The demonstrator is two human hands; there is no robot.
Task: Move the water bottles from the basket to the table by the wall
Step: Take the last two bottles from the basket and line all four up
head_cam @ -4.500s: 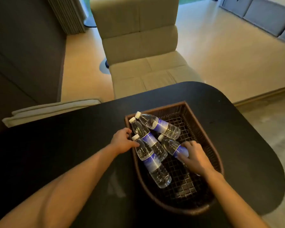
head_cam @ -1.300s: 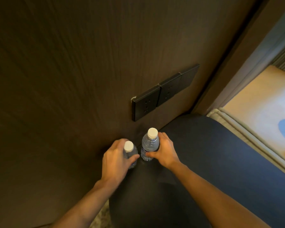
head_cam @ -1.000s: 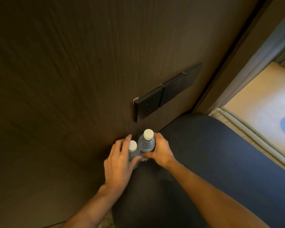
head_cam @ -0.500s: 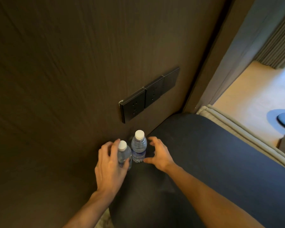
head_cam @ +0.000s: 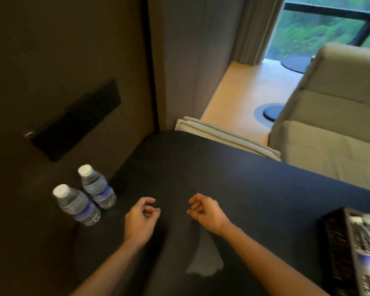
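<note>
Two clear water bottles with white caps and blue labels stand upright side by side on the black table, right against the dark wall: one bottle nearer me, the other bottle just behind it. My left hand hovers over the table to the right of them, fingers loosely curled, holding nothing. My right hand hangs further right, also loosely curled and holding nothing. The brown woven basket shows at the right edge with blurred bottles lying in it.
A dark socket panel is mounted on the wall above the bottles. A beige chair stands behind the table's far edge, with a folded pale cushion beside it. Beyond lie a wooden floor, a curtain and a window.
Both hands have let go of the two bottles and pulled back to the right. The view has swung right, bringing the basket's edge into sight.
</note>
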